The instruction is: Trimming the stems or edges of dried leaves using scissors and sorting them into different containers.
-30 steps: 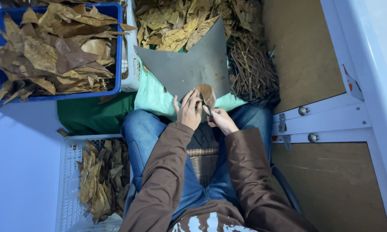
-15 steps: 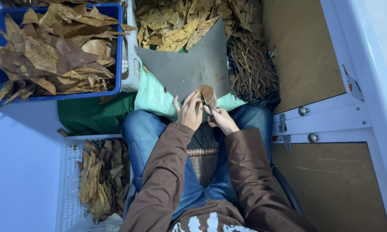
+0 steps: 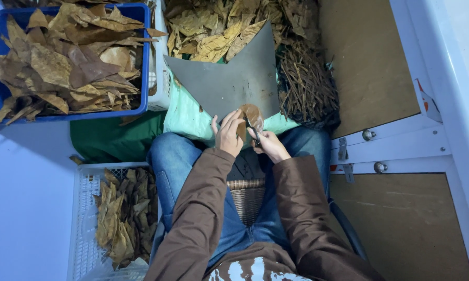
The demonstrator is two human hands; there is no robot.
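Both hands are meeting over the knees. The left hand [image 3: 228,136] is curling its fingers [image 3: 229,120] around a small brown dried leaf piece [image 3: 251,115], while the right hand [image 3: 270,147] is pinching a thin dark tool [image 3: 254,133] against it. Just beyond the fingers, a grey flat board [image 3: 229,83] is resting on a pale green sack [image 3: 185,117]. Further out, a blue plastic crate [image 3: 140,13] is holding dried brown leaves [image 3: 62,65].

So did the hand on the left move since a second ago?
No. The left hand sits at the same spot against the near edge of the grey board, its grip on the brown leaf with the right hand.
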